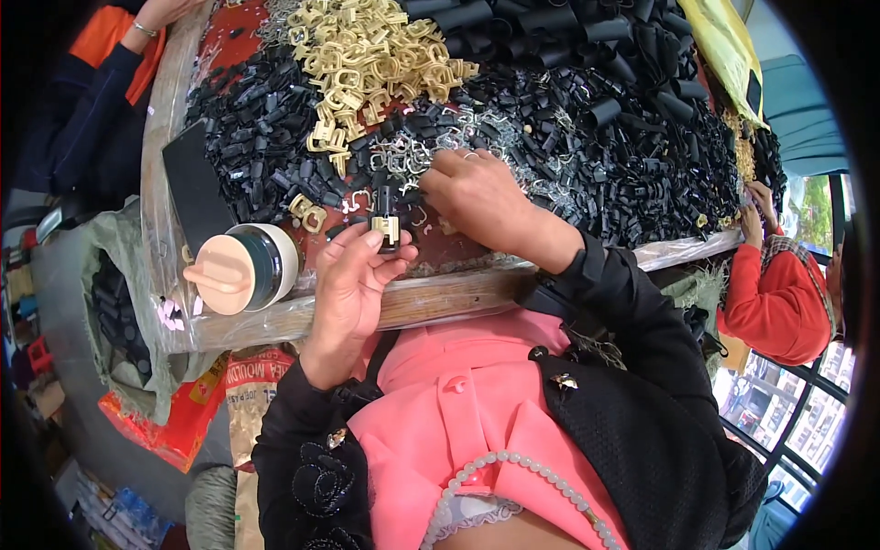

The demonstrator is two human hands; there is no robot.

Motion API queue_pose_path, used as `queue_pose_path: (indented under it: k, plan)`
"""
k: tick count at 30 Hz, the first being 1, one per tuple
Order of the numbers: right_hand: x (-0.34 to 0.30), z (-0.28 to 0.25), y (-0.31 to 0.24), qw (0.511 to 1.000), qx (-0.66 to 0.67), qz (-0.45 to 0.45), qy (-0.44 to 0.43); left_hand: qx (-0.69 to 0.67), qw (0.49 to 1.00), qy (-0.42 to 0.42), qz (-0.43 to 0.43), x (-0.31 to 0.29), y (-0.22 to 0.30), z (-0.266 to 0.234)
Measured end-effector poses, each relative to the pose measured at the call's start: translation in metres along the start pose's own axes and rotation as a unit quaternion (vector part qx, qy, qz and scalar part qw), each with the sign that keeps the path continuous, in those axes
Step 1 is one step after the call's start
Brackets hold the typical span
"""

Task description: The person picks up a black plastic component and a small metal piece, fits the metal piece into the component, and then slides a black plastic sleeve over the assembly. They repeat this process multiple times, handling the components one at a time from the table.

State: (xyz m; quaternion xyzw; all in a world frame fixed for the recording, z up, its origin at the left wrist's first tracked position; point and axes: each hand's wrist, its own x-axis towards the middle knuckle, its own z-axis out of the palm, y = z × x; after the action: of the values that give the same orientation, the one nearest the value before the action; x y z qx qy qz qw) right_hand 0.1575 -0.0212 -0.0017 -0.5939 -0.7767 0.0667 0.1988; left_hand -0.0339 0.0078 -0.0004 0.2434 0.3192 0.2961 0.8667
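Note:
Near the table's front edge, my left hand point(351, 286) pinches a small black plastic part with a gold-coloured frame point(386, 227) fitted around it, held upright between thumb and fingers. To its right, my right hand point(481, 200) reaches over a heap of small bent silver wire pieces point(401, 154). Its fingers are curled together and pointing down; whatever they hold, if anything, is hidden. Loose gold-coloured frames point(376, 55) lie piled beyond my hands, with a couple more point(307, 213) just left of the held part. Small black plastic parts point(266, 151) spread widely around these heaps.
A lidded cup point(226, 273) stands at the table's front left corner, near a dark flat rectangular object point(197, 181). Larger black curved pieces point(550, 32) are heaped at the back right. Other people work at the left and right edges, one in a red sleeve point(775, 298).

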Motion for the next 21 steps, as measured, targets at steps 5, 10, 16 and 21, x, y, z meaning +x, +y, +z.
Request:
queue_pose_path:
  k: [5,10,16,21]
  plan:
    - [0.0,0.003,0.002,0.998,-0.046,0.027,-0.037,-0.01,1.0,-0.003,0.003,0.0,0.0,-0.001]
    - [-0.012,0.002,-0.001,0.996,-0.023,0.055,-0.07,-0.022,1.0,-0.007,0.0,-0.001,0.0,-0.003]
    - [-0.033,-0.018,-0.011,0.997,0.058,0.016,-0.051,-0.017,1.0,-0.015,-0.003,0.001,0.0,-0.003]
    - [-0.036,-0.022,-0.017,0.992,0.053,0.031,-0.111,-0.005,1.0,-0.011,-0.007,0.001,-0.002,-0.002]
